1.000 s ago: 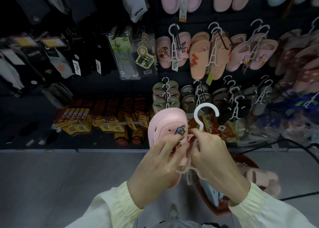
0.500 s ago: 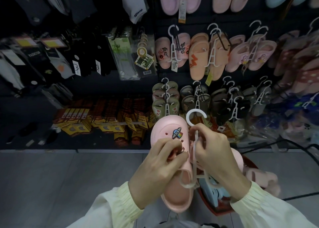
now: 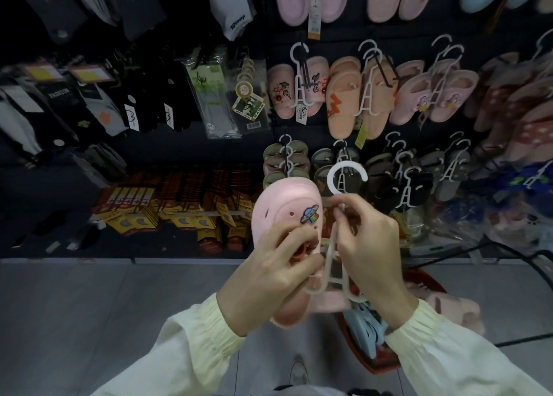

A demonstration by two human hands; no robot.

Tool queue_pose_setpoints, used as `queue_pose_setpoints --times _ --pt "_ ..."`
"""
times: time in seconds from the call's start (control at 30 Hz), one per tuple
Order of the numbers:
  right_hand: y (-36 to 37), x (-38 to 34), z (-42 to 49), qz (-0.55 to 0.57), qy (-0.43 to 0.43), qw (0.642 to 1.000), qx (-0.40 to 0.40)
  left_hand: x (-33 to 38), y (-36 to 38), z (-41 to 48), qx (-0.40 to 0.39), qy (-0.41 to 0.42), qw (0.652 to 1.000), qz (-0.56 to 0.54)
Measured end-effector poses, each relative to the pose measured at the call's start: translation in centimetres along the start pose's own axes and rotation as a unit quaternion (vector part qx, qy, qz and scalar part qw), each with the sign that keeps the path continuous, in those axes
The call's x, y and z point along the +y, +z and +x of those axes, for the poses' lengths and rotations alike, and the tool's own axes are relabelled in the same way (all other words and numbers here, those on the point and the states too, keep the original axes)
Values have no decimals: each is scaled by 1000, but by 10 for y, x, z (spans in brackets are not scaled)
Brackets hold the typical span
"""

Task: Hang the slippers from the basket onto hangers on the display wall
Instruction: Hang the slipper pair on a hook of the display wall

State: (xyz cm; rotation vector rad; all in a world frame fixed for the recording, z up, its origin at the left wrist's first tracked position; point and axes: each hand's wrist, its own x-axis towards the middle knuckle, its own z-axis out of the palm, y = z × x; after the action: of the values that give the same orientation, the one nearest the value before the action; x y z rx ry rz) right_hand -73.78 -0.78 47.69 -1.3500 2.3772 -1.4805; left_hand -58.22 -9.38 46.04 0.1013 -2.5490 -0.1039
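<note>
My left hand (image 3: pixel 275 271) grips a pink clog slipper (image 3: pixel 284 207) with a UFO charm on its top, toe pointing up. My right hand (image 3: pixel 369 246) pinches the stem of a white plastic hanger (image 3: pixel 347 180), whose hook stands above both hands and whose lower arms sit against the slipper's opening. A second pink slipper (image 3: pixel 332 302) shows partly under my hands. The red basket (image 3: pixel 386 365) stands on the floor below my right wrist, with pale blue and pink slippers inside. The display wall (image 3: pixel 371 96) ahead carries several slipper pairs on white hangers.
Socks (image 3: pixel 119 105) in packets hang on the left half of the wall. Yellow and red insole packs (image 3: pixel 179 207) fill the low rack. A black cable (image 3: pixel 520 255) runs across the grey floor at the right. A pink slipper (image 3: pixel 452 308) lies beside the basket.
The pink slipper has shifted within my left hand's grip. The hanger's hook dropped lower against the slipper, then rose again, and its arms now lie at the slipper's opening.
</note>
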Motion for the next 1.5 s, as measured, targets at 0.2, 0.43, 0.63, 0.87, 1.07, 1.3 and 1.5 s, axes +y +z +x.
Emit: queue_pose_setpoints --times 0.2,0.43,0.63,0.87,1.07,1.3,1.5 --pt "0 -6 14 50 42 998 14 -7 -4 3 -17 1 1000 -27" --pt "-7 -14 13 65 15 997 38 -9 -9 1 -10 -4 1000 -8" --pt "-14 -21 9 79 -62 991 86 -8 -11 2 41 -25 998 51" --pt "-11 -18 10 73 -112 982 131 -16 -14 14 34 -83 995 48" --pt "-11 -26 8 107 -115 975 156 -26 -9 22 31 -78 996 16" --pt "-17 -38 12 129 -113 972 162 -30 -19 29 38 -65 997 24" --pt "-19 -37 10 167 -98 974 116 -33 -22 27 11 -38 999 -18"
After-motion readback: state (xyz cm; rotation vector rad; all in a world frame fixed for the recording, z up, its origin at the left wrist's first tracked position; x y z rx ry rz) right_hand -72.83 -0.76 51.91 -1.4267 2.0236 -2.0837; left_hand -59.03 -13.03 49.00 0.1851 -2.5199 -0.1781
